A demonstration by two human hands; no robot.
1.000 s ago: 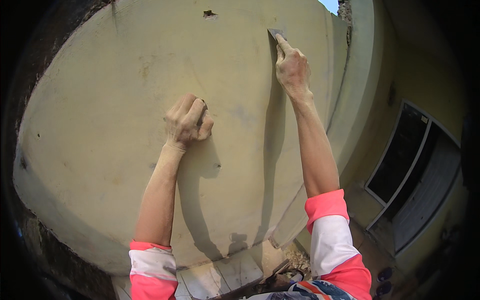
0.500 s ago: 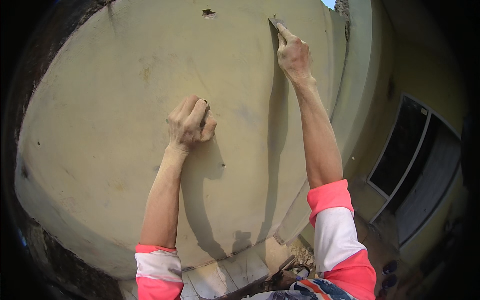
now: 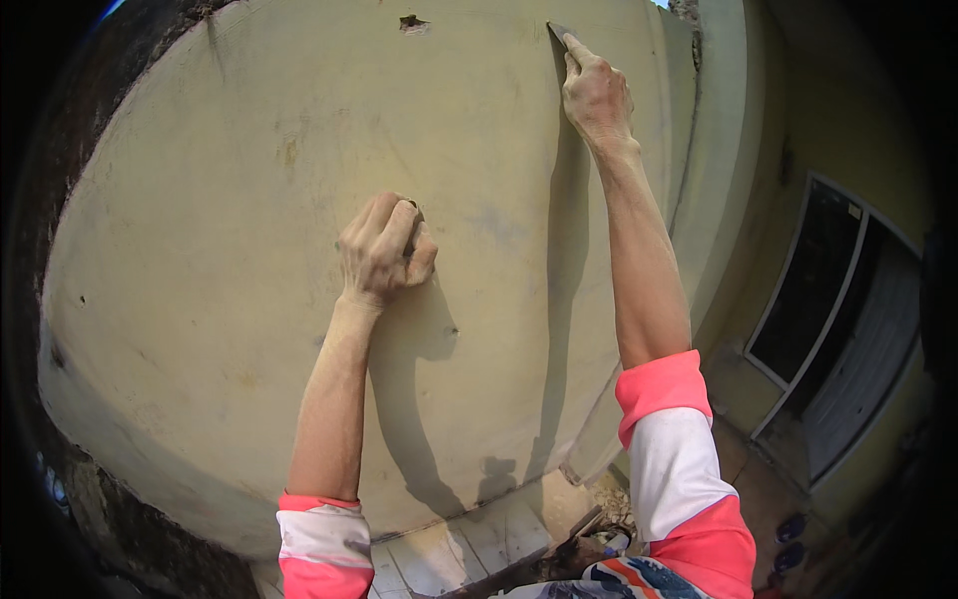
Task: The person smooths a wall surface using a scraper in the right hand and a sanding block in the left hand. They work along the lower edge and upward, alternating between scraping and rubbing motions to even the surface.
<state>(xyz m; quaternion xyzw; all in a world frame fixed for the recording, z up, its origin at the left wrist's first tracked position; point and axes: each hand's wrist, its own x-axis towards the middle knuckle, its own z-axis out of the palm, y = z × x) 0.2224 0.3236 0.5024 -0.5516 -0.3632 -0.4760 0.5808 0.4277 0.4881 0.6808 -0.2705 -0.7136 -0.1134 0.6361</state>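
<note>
High on the yellowish plastered wall, my right hand grips a putty knife. Its thin grey blade meets the wall, with the index finger stretched along it; the handle is hidden in the palm. Lower and to the left, my left hand is curled closed close to the wall. A small dark edge shows between its thumb and fingers, but I cannot make out what it is. Both arms cast long shadows down the plaster.
A broken hole pits the upper wall, and a smaller one lies below my left hand. Pale floor tiles and rubble lie at the wall's foot. A white-framed window and dark slippers are at the right.
My right hand and the putty knife have shifted slightly right along the wall. My left hand keeps its place, still closed. The whole view has turned a little.
</note>
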